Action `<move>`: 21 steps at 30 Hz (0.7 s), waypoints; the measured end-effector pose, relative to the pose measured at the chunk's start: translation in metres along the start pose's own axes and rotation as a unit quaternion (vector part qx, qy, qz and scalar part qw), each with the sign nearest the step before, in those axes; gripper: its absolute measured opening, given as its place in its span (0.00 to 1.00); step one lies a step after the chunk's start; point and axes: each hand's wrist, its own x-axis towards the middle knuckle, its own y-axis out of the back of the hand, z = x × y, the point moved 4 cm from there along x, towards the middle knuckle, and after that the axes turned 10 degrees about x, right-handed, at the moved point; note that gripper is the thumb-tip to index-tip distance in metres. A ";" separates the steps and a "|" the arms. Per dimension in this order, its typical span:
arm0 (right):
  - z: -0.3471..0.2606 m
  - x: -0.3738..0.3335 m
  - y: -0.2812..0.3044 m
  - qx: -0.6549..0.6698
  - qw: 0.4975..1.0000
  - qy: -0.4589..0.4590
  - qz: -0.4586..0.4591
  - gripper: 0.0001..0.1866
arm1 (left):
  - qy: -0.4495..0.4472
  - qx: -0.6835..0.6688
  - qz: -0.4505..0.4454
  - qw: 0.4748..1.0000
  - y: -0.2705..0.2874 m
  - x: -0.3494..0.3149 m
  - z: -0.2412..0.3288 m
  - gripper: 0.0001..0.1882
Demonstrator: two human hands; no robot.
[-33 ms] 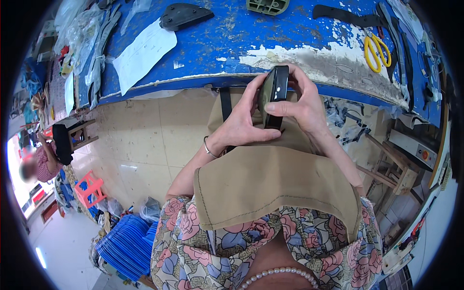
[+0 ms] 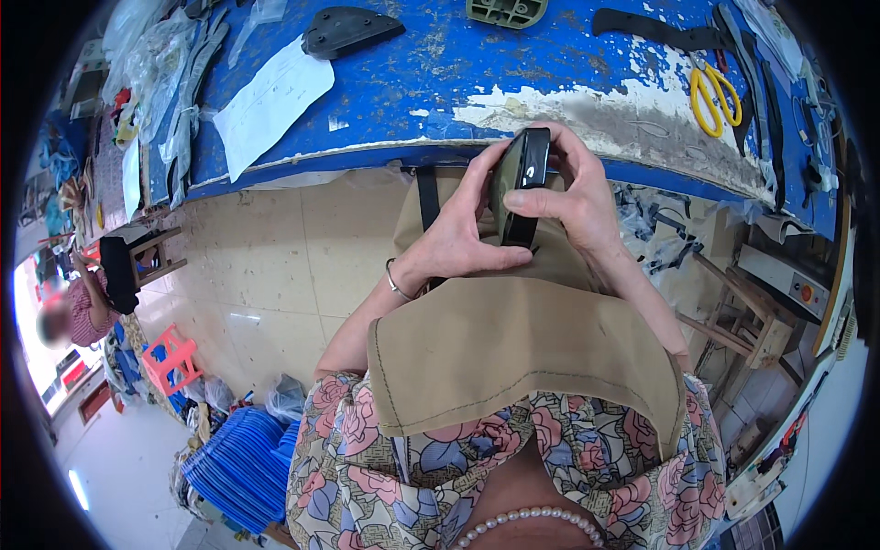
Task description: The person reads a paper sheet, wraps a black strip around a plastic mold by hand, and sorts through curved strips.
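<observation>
My left hand and my right hand hold a palm-sized piece between them, just off the front edge of the blue table. It stands on edge, with a glossy black side and an olive-green face turned toward my left palm; its exact kind I cannot make out. The right thumb presses across the black side. Left fingers lie along the green face, and the left thumb reaches beneath the lower end. A tan apron spreads below both hands.
On the worn blue table lie a black moulded piece, an olive-green moulded part, white paper, a black strap and yellow-handled scissors. Wooden stools flank me. Far left, another person sits near a red stool.
</observation>
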 end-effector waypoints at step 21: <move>0.003 -0.004 0.022 0.205 0.977 -0.051 -0.023 0.25 | -0.073 0.222 0.007 0.972 -0.006 -0.002 0.009 0.60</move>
